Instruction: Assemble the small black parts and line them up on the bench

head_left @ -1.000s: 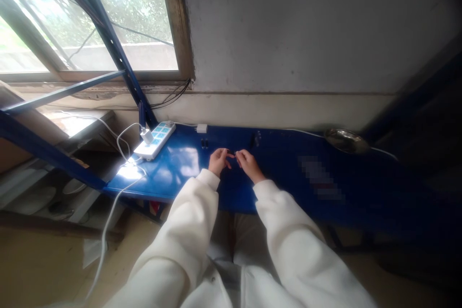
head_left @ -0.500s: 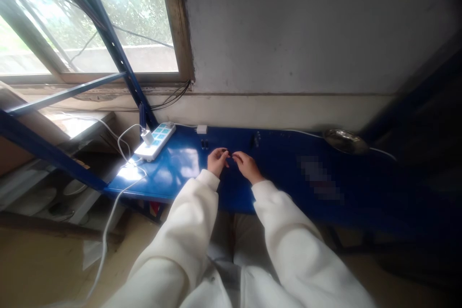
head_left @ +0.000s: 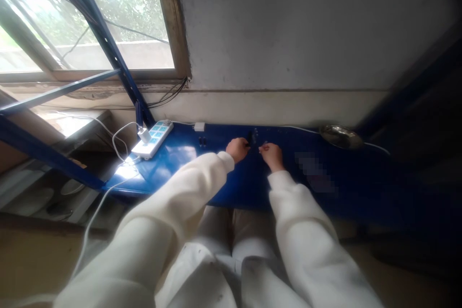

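Over the blue tabletop (head_left: 231, 191), my left hand (head_left: 237, 149) is closed, its fingertips beside a group of small dark pieces (head_left: 250, 136). Whether one of them is between the fingers is too small to tell. My right hand (head_left: 272, 156) is pinched just to the right, apart from the left. Something tiny and pale may show at its fingertips, but I cannot make it out. A few small clear pieces (head_left: 256, 134) lie behind and between the hands. Two small dark cylinders (head_left: 202, 141) stand side by side to the left.
A white power strip (head_left: 155, 140) with a plugged-in charger (head_left: 144, 134) sits at the left end. By the wall are a white block (head_left: 199, 126) and a shiny metal dish (head_left: 341, 136). A white cable (head_left: 85, 243) hangs over the left edge. A blue metal post (head_left: 108, 48) rises at left.
Both hands have moved right and a little farther back on the table, and they are wider apart. Before, their fingertips nearly met. The view has shifted slightly.
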`<state>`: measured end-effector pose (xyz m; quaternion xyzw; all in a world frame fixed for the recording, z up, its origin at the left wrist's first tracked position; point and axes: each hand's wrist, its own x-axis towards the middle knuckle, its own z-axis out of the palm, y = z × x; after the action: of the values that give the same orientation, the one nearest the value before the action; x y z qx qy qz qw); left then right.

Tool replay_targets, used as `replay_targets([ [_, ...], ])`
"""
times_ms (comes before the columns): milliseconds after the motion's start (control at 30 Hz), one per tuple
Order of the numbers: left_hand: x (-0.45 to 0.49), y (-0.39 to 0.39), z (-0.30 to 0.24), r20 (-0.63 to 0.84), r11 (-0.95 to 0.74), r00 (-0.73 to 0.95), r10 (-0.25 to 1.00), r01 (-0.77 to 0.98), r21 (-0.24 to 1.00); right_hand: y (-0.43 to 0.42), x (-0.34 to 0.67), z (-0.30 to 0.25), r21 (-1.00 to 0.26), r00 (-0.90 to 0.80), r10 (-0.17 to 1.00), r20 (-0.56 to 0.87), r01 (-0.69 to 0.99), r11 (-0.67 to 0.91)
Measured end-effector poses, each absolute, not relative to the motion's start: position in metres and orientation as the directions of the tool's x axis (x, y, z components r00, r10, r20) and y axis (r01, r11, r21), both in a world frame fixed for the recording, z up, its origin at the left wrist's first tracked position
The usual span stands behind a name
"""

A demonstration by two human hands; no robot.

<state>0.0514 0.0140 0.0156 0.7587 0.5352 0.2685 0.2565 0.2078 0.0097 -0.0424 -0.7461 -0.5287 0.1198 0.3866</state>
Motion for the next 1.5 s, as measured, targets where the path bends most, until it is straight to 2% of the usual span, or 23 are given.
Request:
replay_targets([
  [100,0.065,0.025,0.007,0.065,-0.24,0.252,0.965,0.761,0.602,0.013,0.211,-0.04,-0.663,0.387,0.893,0.232,0.734,-0.146],
  [233,0.077,0.033,-0.009,0.059,-0.168,0.168,0.984,0.757,0.632,0.017,0.204,-0.039,-0.632,0.381,0.897,0.224,0.757,-0.164],
  [433,0.08,0.04,-0.019,0.095,-0.181,0.156,0.983,0.753,0.633,0.024,0.2,-0.045,-0.59,0.363,0.909,0.207,0.787,-0.18],
  [600,0.074,0.045,-0.026,0.125,-0.24,0.206,0.971,0.788,0.567,0.025,0.199,-0.052,-0.57,0.341,0.898,0.279,0.811,-0.131],
  [733,0.075,0.045,-0.029,0.169,-0.28,0.224,0.96,0.811,0.513,0.024,0.199,-0.054,-0.546,0.334,0.9,0.281,0.827,-0.137],
  [1100,0.077,0.043,-0.024,0.165,-0.266,0.212,0.963,0.841,0.471,0.018,0.196,-0.042,-0.514,0.33,0.922,0.202,0.837,-0.186],
  [1267,0.074,0.04,-0.025,0.174,-0.261,0.203,0.964,0.854,0.45,0.013,0.195,-0.031,-0.501,0.318,0.941,0.114,0.836,-0.222],
  [1400,0.049,0.034,-0.011,0.231,-0.34,0.265,0.936,0.85,0.402,0.004,0.202,-0.023,-0.519,0.314,0.949,0.036,0.817,-0.251],
  [1500,0.011,0.039,0.02,0.302,-0.494,0.414,0.859,0.826,0.273,-0.004,0.204,-0.017,-0.554,0.313,0.949,0.043,0.798,-0.238],
])
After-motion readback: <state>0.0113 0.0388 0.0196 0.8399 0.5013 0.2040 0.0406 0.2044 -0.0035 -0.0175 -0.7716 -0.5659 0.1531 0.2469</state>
